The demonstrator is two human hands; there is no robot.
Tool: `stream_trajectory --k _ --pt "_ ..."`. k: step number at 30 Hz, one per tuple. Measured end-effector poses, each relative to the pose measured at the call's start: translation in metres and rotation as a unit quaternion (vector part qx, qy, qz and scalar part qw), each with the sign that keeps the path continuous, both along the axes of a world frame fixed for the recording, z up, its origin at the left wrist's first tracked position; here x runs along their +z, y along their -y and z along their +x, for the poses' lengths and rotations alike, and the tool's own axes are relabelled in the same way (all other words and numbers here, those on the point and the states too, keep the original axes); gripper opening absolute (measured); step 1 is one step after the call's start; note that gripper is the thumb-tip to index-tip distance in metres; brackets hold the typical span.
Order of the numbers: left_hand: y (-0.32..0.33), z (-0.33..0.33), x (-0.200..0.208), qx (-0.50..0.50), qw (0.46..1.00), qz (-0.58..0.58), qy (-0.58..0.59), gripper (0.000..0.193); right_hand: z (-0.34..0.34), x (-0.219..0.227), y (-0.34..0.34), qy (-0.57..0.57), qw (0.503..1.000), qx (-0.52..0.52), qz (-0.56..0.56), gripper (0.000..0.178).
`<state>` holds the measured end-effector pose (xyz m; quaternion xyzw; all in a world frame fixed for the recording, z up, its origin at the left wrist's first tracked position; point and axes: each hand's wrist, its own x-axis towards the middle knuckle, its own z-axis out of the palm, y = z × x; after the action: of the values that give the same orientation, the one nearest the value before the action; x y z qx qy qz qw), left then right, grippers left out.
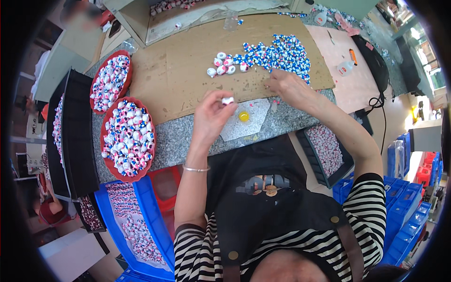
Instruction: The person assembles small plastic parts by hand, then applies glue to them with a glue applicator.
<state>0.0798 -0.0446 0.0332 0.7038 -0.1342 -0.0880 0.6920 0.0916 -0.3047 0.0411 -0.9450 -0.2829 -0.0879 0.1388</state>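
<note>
My left hand (pixel 213 113) pinches a small white piece (pixel 228 100) with a dark and pink mark, above the front edge of the bench. My right hand (pixel 291 89) is over the cardboard, thumb and fingers drawn together at the near edge of a pile of small blue-and-white pieces (pixel 286 51); what they hold is too small to make out. Left of that pile sits a cluster of larger white-and-pink pieces (pixel 223 66). Between my hands, a small round container of yellow stuff (pixel 244 116) stands on a pale sheet (pixel 256 124).
Two red bowls (pixel 107 164) heaped with white, pink and blue pieces stand at the left. Below them is a blue crate (pixel 143 197); a dark tray (pixel 345 164) of small pieces lies at lower right. A clear bottle (pixel 345 68) and a black bag (pixel 373 61) are farther right.
</note>
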Motion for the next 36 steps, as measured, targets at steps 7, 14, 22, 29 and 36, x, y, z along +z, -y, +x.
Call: stream_trajectory --k 7,14,22,29,36 --pt "-0.038 -0.062 -0.014 -0.014 0.964 -0.21 -0.161 0.031 -0.004 -0.009 -0.003 -0.005 0.999 0.014 0.049 0.015" --pt "-0.044 -0.077 -0.018 0.018 0.945 -0.277 -0.176 0.032 -0.038 0.013 -0.049 -0.034 0.988 0.096 0.115 0.012" --pt "-0.043 -0.079 -0.014 0.057 0.978 -0.186 -0.079 0.03 -0.04 0.027 -0.061 -0.062 0.991 0.114 0.035 0.014" --pt "-0.036 -0.075 -0.018 0.09 0.984 -0.141 -0.055 0.029 -0.037 0.027 -0.072 -0.054 0.987 0.15 -0.011 0.018" --pt "-0.026 -0.067 -0.029 0.134 0.989 0.01 0.065 0.032 -0.034 0.028 -0.076 -0.053 0.981 0.176 -0.057 0.02"
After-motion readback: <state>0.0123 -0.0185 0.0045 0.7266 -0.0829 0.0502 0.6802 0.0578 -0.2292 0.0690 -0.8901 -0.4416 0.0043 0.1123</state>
